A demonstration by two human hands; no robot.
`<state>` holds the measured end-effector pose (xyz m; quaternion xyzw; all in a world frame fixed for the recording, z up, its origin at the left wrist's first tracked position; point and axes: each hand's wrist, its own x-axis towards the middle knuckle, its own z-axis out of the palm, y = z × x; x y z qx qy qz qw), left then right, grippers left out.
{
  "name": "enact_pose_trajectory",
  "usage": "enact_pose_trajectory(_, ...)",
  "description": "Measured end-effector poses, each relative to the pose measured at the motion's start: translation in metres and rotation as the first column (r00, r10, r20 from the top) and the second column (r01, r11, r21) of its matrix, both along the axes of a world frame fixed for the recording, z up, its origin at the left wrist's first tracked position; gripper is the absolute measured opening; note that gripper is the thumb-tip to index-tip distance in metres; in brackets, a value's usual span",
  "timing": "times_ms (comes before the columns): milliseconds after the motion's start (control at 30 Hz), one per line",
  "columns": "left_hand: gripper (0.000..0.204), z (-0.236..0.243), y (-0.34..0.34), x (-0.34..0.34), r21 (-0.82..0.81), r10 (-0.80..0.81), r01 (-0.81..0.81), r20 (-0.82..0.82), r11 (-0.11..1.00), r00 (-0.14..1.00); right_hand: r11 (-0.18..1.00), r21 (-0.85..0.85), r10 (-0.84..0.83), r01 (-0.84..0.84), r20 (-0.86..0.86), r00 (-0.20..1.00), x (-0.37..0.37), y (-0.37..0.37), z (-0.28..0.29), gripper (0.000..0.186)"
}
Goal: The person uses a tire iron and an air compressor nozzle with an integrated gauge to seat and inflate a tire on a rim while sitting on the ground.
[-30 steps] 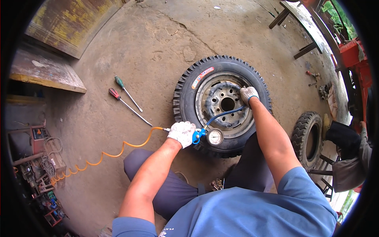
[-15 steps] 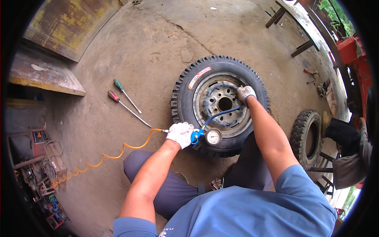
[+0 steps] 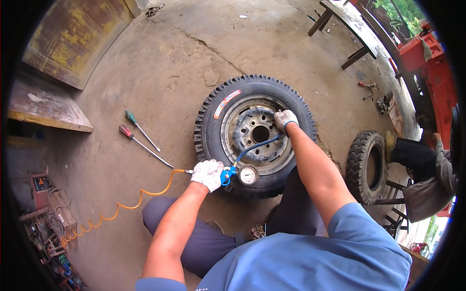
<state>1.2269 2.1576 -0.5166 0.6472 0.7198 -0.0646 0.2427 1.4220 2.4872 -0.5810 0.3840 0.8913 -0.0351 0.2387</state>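
Gripping the blue inflator gun (image 3: 224, 177) beside the tyre (image 3: 212, 138), which lies flat before you.
Your gloved left hand (image 3: 207, 174) is closed round the gun; the round dial gauge (image 3: 248, 175) sits just right of it, above the near sidewall. Orange coiled hose (image 3: 141, 198) meets the gun's left end. Blue hose (image 3: 250, 149) crosses into the dished steel rim (image 3: 242, 155), which sits inside the tyre. Your gloved right hand (image 3: 286, 120) is at the rim's right inner side, fingers curled; what they hold is hidden, cannot tell. Jumbled parts (image 3: 63, 267), lower left: too small to tell whether boxed. Two screwdrivers (image 3: 145, 149) lie left of the tyre.
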Motion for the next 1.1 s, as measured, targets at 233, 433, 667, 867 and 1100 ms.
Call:
enact_pose_trajectory(233, 0.020, -0.001, -0.001, 0.000, 0.006, -0.001, 0.001, 0.003, 1.000, 1.000, 0.999, -0.014, 0.047, -0.046, 0.032, 0.998, 0.003, 0.001, -0.001, 0.026)
enact_pose_trajectory(433, 0.020, -0.004, 0.000, 0.000, 0.022, -0.006, 0.005, 0.007, 1.000, 1.000, 0.998, -0.038, 0.052, -0.050, 0.059, 0.997, 0.003, 0.005, -0.001, 0.031)
enact_pose_trajectory(667, 0.021, -0.010, -0.003, -0.002, 0.054, -0.014, 0.015, -0.008, 0.998, 1.000, 0.992, -0.065, -0.109, 0.106, -0.035, 0.993, -0.003, -0.002, 0.009, 0.025)
enact_pose_trajectory(867, 0.021, -0.006, -0.002, -0.002, 0.043, -0.016, 0.016, 0.006, 0.999, 1.000, 0.996, -0.060, -0.062, 0.064, 0.028, 0.998, -0.005, -0.002, 0.014, 0.027)
enact_pose_trajectory(1100, 0.022, -0.004, 0.000, -0.002, 0.030, -0.017, 0.017, 0.009, 0.999, 1.000, 0.999, -0.032, -0.014, 0.015, 0.056, 0.998, -0.003, -0.001, 0.007, 0.027)
